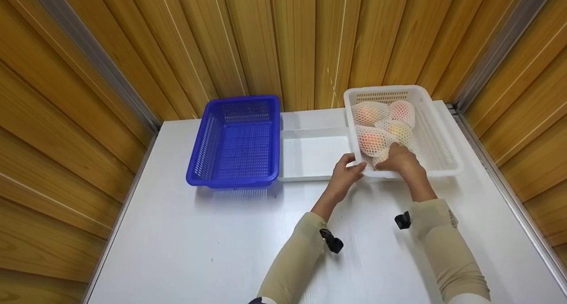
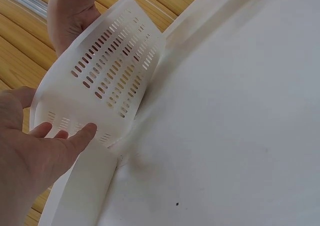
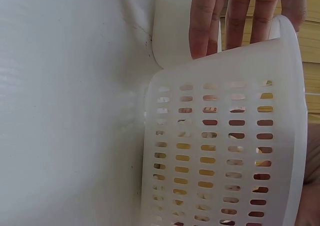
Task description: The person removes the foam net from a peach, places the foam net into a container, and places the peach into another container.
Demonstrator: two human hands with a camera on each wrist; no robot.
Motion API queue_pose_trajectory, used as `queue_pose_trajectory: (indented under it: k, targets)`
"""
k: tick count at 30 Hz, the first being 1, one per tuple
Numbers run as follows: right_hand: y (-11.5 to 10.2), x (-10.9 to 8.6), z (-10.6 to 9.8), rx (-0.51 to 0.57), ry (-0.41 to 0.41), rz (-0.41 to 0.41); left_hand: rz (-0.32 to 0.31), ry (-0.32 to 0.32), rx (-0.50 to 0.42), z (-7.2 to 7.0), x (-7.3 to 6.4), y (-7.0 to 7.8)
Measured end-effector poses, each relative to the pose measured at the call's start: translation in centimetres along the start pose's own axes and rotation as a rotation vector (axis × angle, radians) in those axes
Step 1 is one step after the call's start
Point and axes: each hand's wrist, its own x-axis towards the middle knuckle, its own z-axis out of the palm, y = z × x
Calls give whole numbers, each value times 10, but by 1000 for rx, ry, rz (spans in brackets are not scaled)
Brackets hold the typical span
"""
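Note:
A white plastic basket stands at the back right, holding several red-and-yellow round fruits in white foam nets. At its front left corner is my left hand, which grips the rim; in the left wrist view the fingers lie along the outer wall. My right hand reaches over the front rim and holds a netted fruit near that corner. Its fingertips are mostly hidden by the hand and the fruit. The basket's slotted wall blocks most of the right wrist view.
A blue plastic basket with nothing in it stands at the left. Between the two baskets lies a shallow white tray. All of them are on a white table, with wood-look panels behind and at both sides.

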Motion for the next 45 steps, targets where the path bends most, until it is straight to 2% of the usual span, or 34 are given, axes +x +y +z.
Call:
queue_pose_trajectory:
  k: [9, 17, 28, 45]
  targets:
    - [2, -5, -2, -9, 118, -27, -5, 9, 22, 2, -3, 0]
    - [1, -13, -10, 0, 158, -14, 8, 6, 2, 1, -2, -1]
    - [3, -29, -19, 22, 228, -56, 8, 5, 11, 2, -4, -3]
    - [-17, -60, -37, 87, 406, -156, 2, 12, 11, 1, -1, -1]
